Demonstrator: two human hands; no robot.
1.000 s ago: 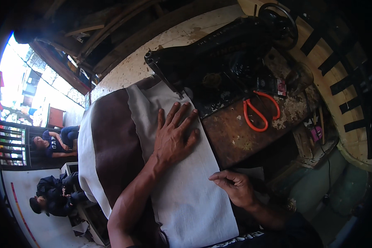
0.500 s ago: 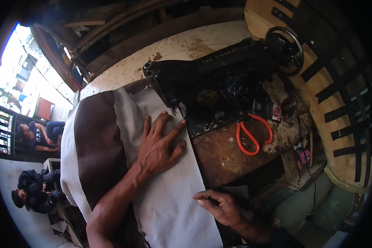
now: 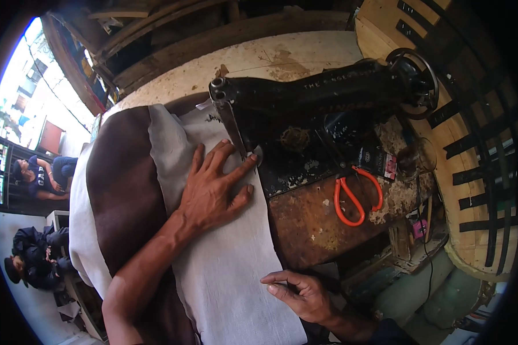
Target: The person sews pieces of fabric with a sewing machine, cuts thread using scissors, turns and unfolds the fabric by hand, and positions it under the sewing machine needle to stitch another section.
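A black sewing machine (image 3: 305, 95) stands across the far side. Under its needle end runs a light grey strip of material (image 3: 236, 276), which looks like upholstery cloth or leatherette, beside a dark brown panel (image 3: 126, 190). My left hand (image 3: 216, 184) lies flat on the grey strip with fingers spread, the fingertips close to the presser foot. Over the strip's right edge, nearer me, is my right hand (image 3: 299, 293). Its index finger and thumb are slightly apart with nothing visible between them; the other fingers are curled and partly hidden.
Orange-handled scissors (image 3: 351, 210) lie right of the material on the worn table (image 3: 305, 224), near a small dark packet (image 3: 377, 161) and a glass (image 3: 417, 155). A wooden frame with black straps (image 3: 472, 149) stands at the right. Two people (image 3: 40, 247) sit at the far left.
The view has shifted slightly, so the machine and scissors appear farther right. Both hands keep nearly the same pose, my left fingertips now nearer the presser foot.
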